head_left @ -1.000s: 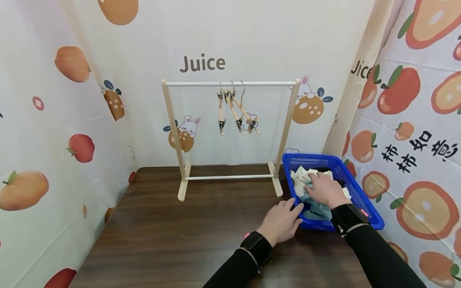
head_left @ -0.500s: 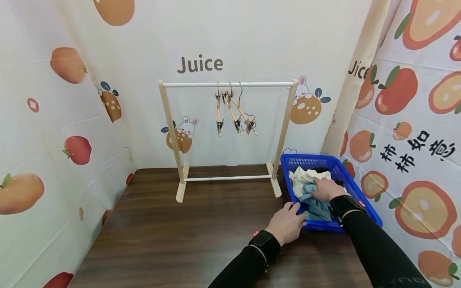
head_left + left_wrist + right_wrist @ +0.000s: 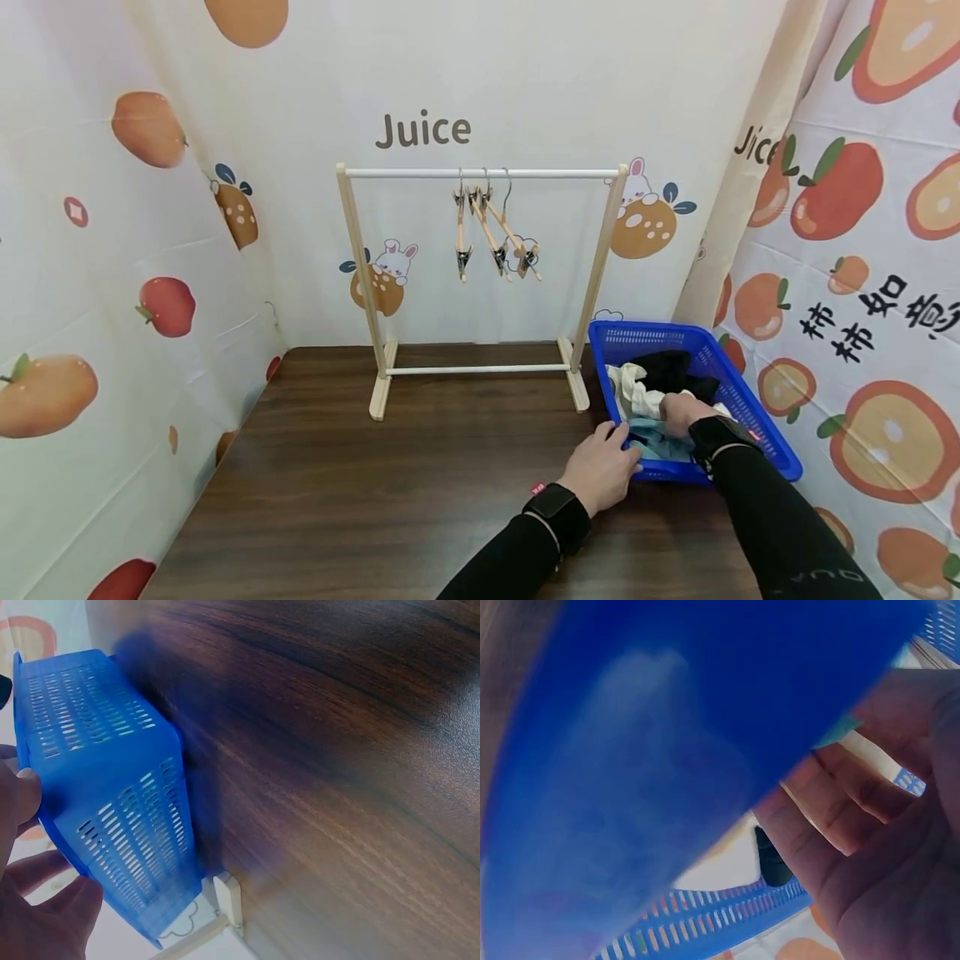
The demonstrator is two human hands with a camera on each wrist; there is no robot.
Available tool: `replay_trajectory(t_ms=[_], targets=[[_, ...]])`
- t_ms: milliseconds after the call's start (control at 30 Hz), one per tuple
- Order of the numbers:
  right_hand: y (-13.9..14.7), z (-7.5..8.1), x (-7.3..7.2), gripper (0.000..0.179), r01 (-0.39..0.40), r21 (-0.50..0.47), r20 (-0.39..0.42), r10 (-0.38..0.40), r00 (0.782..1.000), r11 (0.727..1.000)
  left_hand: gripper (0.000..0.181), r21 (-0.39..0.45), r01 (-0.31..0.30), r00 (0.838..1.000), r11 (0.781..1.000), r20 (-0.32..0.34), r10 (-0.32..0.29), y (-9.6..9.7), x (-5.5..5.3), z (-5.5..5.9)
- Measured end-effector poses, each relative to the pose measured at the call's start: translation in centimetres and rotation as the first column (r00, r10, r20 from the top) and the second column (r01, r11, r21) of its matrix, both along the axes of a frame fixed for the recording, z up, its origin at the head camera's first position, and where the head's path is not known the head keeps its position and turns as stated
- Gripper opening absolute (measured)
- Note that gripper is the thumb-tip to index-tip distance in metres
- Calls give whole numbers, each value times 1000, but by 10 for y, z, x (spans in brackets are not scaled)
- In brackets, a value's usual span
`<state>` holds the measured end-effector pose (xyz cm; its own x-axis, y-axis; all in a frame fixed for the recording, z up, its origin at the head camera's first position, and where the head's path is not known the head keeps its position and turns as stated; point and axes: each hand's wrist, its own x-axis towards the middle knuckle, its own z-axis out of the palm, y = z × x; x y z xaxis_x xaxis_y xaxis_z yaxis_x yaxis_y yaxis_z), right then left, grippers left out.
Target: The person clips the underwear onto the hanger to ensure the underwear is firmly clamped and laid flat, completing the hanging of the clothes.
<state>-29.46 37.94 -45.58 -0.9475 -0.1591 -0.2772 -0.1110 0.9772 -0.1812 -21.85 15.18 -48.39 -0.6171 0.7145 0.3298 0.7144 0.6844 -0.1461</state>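
Observation:
A blue plastic basket [image 3: 757,417] stands at the table's right edge, holding a black cloth [image 3: 667,368], a cream cloth [image 3: 633,393] and a light blue cloth [image 3: 651,443]. My right hand [image 3: 675,417] reaches down into the basket with its fingers curled into the light blue cloth. My left hand [image 3: 617,442] grips the basket's near left corner by the rim. In the left wrist view the basket [image 3: 105,787] fills the left side, with my fingers [image 3: 37,900] against its wall. The right wrist view shows curled fingers [image 3: 855,802] behind a blurred blue wall.
A small wooden clothes rack [image 3: 480,174] stands at the back of the dark wooden table [image 3: 405,492], with several clip hangers [image 3: 491,237] on its rail. Fruit-print curtains [image 3: 112,250] close in the left, back and right sides.
My right hand has pulled back toward me inside the basket, uncovering the black cloth behind it. The left hand has stayed on the basket's corner.

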Motion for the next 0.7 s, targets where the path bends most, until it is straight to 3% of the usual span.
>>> replay_trajectory(t_ms=[133, 433, 567, 700], targets=[[-2, 3, 0, 28, -12, -69, -12, 12, 1000, 998, 26, -2, -4, 1000, 1000, 10, 4, 0, 0, -2], [-10, 37, 2, 7, -6, -200, -144, -23, 989, 980, 25, -4, -4, 1000, 1000, 8, 4, -1, 0, -3], [-18, 56, 10, 7, -13, -261, -199, -41, 979, 965, 29, -10, -4, 996, 1000, 92, 5, -1, 1, -2], [-26, 75, 19, 8, -20, -322, -263, -69, 962, 947, 34, 9, 3, 981, 1000, 195, -5, -2, 0, 4]])
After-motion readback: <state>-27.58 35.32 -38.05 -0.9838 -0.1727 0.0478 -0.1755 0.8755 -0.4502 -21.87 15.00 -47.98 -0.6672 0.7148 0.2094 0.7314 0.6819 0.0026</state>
